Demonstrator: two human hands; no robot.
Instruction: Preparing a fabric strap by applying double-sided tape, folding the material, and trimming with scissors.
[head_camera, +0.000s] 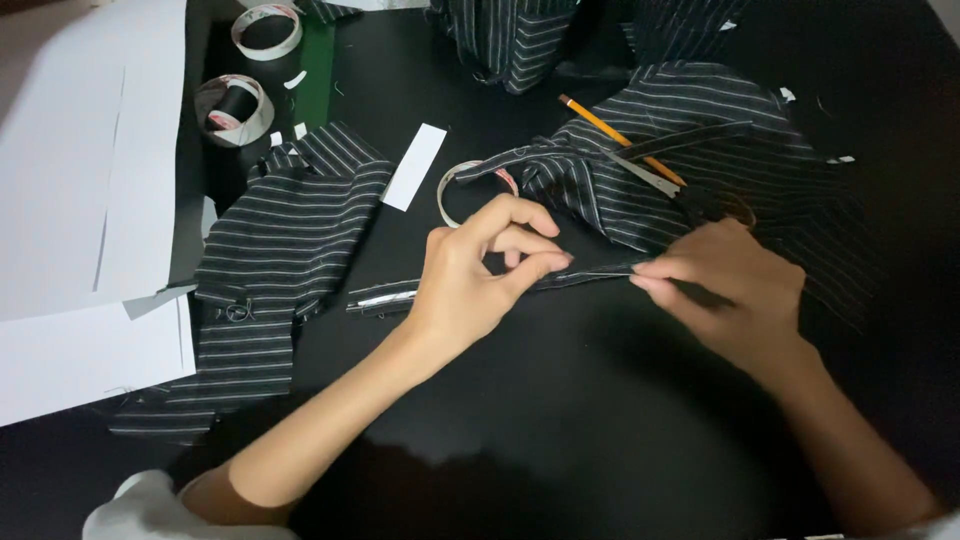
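1. Your left hand (465, 275) sits at the centre of the frame, thumb and forefinger pinched shut on a narrow striped fabric strip (590, 272) that runs left to right across the black table (560, 400). Hold that pinch right on the folded edge, so that the strip does not roll.

2. Your right hand (725, 290), right of centre, has its fingertips narrowed onto the same strip, just beside the left fingertips. Hold the two grips close; judging by how thin the strip is, a longer span between them would let it twist.

3. The left end of the strip (380, 299) lies flat on the table, left of your left hand. Leave it lying straight so that the stripes tell you whether the fold is running true.

4. Draw the strip gently taut between both hands rather than pulling hard; the fabric looks soft and would likely stretch.

5. Mind the large striped piece (700, 170) at upper right: it touches your right hand, and could drag across the strip.

6. The yellow pencil (620, 138) rests on that piece, with what look like scissors (665, 185) beside it. Keep your right wrist low and clear of them.

7. The other striped piece (280, 250) at left, the tape rolls (240, 108) at upper left and the white paper sheets (80, 200) lie well apart from your work.
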